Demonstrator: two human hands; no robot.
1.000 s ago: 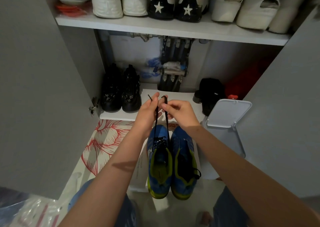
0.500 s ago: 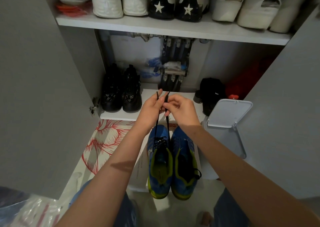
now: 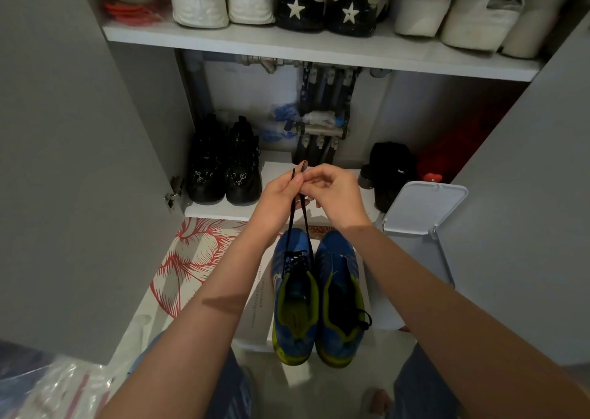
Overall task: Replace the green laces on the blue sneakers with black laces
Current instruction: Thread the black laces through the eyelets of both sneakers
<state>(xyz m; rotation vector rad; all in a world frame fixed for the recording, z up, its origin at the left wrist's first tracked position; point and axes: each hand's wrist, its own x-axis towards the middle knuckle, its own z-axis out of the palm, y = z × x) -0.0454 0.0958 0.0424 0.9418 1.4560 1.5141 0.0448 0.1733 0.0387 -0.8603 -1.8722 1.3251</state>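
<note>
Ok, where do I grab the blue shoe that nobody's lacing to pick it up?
Take the right-hand blue and yellow-green sneaker by its heel collar, from above at the near end: its opening faces up, the heel points toward you, and the other sneaker crowds its left side.

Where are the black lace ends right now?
Head view, centre: the black lace rises from the left blue sneaker, its ends pinched by the left hand and right hand.

Black boots (image 3: 223, 163) stand left of the left hand (image 3: 281, 192); a white bin lid (image 3: 424, 208) tilts open right of the right hand (image 3: 335, 192); white shoes (image 3: 198, 0) line the shelf (image 3: 319, 48) above.
</note>
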